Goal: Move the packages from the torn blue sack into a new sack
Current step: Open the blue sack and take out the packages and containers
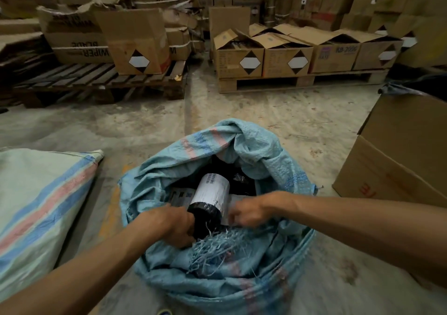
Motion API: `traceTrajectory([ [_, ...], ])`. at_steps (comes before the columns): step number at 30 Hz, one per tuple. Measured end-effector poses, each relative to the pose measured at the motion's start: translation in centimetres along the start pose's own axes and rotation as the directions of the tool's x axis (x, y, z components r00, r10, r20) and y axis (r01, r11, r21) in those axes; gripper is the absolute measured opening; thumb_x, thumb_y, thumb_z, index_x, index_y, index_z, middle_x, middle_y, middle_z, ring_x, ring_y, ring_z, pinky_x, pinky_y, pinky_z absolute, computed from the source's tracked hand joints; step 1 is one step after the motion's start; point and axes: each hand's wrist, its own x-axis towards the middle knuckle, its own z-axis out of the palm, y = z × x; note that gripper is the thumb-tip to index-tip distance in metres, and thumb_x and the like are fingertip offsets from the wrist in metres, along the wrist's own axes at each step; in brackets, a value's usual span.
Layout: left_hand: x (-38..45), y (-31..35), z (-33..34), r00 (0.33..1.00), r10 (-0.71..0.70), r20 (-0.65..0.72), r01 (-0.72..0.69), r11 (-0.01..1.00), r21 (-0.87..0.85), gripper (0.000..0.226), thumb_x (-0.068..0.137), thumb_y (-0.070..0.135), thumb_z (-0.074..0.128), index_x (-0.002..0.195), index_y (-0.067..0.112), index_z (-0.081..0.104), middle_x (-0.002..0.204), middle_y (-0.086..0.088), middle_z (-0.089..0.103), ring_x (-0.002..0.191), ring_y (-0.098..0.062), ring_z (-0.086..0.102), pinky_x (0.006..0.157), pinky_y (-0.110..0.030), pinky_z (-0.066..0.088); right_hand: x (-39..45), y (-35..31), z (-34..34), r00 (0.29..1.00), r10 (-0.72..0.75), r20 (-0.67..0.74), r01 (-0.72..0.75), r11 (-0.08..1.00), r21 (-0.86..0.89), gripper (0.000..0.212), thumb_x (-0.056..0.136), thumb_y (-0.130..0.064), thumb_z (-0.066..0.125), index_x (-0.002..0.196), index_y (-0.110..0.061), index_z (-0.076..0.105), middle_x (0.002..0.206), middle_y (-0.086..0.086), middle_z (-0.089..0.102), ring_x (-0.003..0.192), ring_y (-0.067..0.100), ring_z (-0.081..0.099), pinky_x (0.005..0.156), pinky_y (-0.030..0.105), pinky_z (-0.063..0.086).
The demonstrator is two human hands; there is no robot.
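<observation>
Torn blue sack (261,160): woven, light blue with pink and darker blue stripes, stands open on floor at near centre, rim crumpled and folded down, near edge frayed into loose threads. Cylindrical package (210,201): black wrap, white barcode label round body, lies tilted in sack mouth, black end toward near side. More dark packages beneath, partly hidden. New sack (41,201): pale green, blue-pink stripe, lies flat at left, apart from torn sack.

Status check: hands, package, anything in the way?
Left hand grips black package. Right hand blurred beside it. Package in torn sack; frayed threads at its base.
</observation>
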Motion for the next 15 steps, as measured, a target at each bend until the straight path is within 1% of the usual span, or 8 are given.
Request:
traceTrajectory([
  [2, -0.5, -0.5, 0.0, 0.999, 0.018, -0.038, -0.021, 0.998, -0.057, 0.027, 0.087, 0.042, 0.055, 0.091, 0.018, 0.065, 0.085, -0.004, 0.059, 0.078, -0.024, 0.057, 0.075, -0.035, 0.049, 0.5, 0.8, 2.3, 0.977, 0.063, 0.206, -0.069, 0.997, 0.021, 0.038, 0.102, -0.028, 0.037, 0.122, -0.004, 0.058, 0.123, 0.014, 0.06, 0.109, 0.032, 0.061, 0.092, 0.043, 0.05],
  [4, -0.3, -1.4, 0.0, 0.939, -0.011, -0.343, 0.02, 1.0, 0.023, 0.032, 0.085, 0.045, 0.051, 0.085, 0.016, 0.065, 0.084, -0.007, 0.063, 0.079, -0.03, 0.063, 0.066, -0.032, 0.047, 0.2, 0.9, 2.9, 0.965, 0.057, 0.256, -0.087, 0.99, 0.108, 0.04, 0.102, -0.035, 0.035, 0.113, -0.004, 0.058, 0.106, 0.013, 0.061, 0.088, 0.026, 0.06, 0.08, 0.041, 0.048],
  [5, 0.0, -1.8, 0.0, 0.865, -0.033, -0.501, 0.049, 0.999, 0.019, 0.036, 0.083, 0.046, 0.045, 0.081, 0.015, 0.063, 0.083, -0.008, 0.066, 0.078, -0.03, 0.065, 0.063, -0.03, 0.046, 0.0, 0.9, 2.6, 0.979, 0.032, 0.202, -0.056, 0.992, 0.113, 0.039, 0.102, -0.034, 0.035, 0.116, -0.005, 0.058, 0.108, 0.011, 0.06, 0.089, 0.024, 0.058, 0.081, 0.04, 0.047],
  [7, 1.2, -2.6, -0.1, 0.747, -0.093, -0.659, -0.019, 0.987, -0.161, 0.036, 0.078, 0.041, 0.037, 0.083, 0.016, 0.063, 0.081, -0.003, 0.07, 0.074, -0.027, 0.065, 0.062, -0.033, 0.053, -0.1, 0.8, 1.4, 0.995, -0.056, -0.086, 0.05, 0.996, -0.068, 0.033, 0.1, -0.031, 0.039, 0.114, -0.008, 0.058, 0.109, 0.01, 0.062, 0.092, 0.025, 0.06, 0.079, 0.037, 0.048],
  [9, 2.6, -3.6, -0.5, 0.765, -0.13, -0.631, -0.131, 0.928, -0.35, 0.035, 0.081, 0.028, 0.041, 0.1, 0.022, 0.071, 0.096, -0.002, 0.074, 0.085, -0.024, 0.067, 0.074, -0.038, 0.056, 0.8, 1.0, 0.5, 0.861, -0.155, -0.484, 0.057, 0.976, -0.211, 0.019, 0.094, -0.028, 0.045, 0.093, -0.011, 0.054, 0.079, 0.008, 0.061, 0.068, 0.027, 0.058, 0.059, 0.035, 0.046],
  [11, 4.3, -4.5, -1.0, 0.848, -0.093, -0.523, -0.134, 0.915, -0.381, 0.038, 0.086, 0.012, 0.048, 0.119, 0.015, 0.068, 0.113, -0.006, 0.071, 0.1, -0.025, 0.065, 0.087, -0.036, 0.052, 2.7, 1.2, 0.0, 0.769, -0.097, -0.632, 0.069, 0.995, -0.068, 0.016, 0.091, -0.02, 0.045, 0.078, -0.011, 0.048, 0.064, 0.007, 0.053, 0.054, 0.025, 0.049, 0.05, 0.035, 0.039],
  [13, 6.0, -5.1, -1.2, 0.918, -0.025, -0.397, -0.109, 0.944, -0.311, 0.04, 0.088, 0.015, 0.056, 0.127, 0.013, 0.061, 0.122, -0.009, 0.066, 0.109, -0.026, 0.062, 0.092, -0.036, 0.049, 4.8, 1.9, -0.6, 0.837, 0.046, -0.546, 0.001, 0.996, 0.086, 0.026, 0.092, -0.014, 0.047, 0.066, -0.011, 0.044, 0.061, 0.004, 0.046, 0.053, 0.022, 0.044, 0.048, 0.029, 0.033],
  [15, 7.7, -5.7, -1.2, 0.975, 0.019, -0.22, -0.069, 0.972, -0.226, 0.051, 0.085, 0.026, 0.067, 0.133, 0.016, 0.053, 0.132, -0.008, 0.059, 0.116, -0.026, 0.057, 0.097, -0.035, 0.046, 6.7, 2.8, -0.9, 0.911, 0.141, -0.387, -0.101, 0.987, 0.122, 0.026, 0.092, -0.017, 0.056, 0.068, -0.013, 0.046, 0.066, 0.003, 0.048, 0.059, 0.02, 0.047, 0.049, 0.027, 0.034],
])
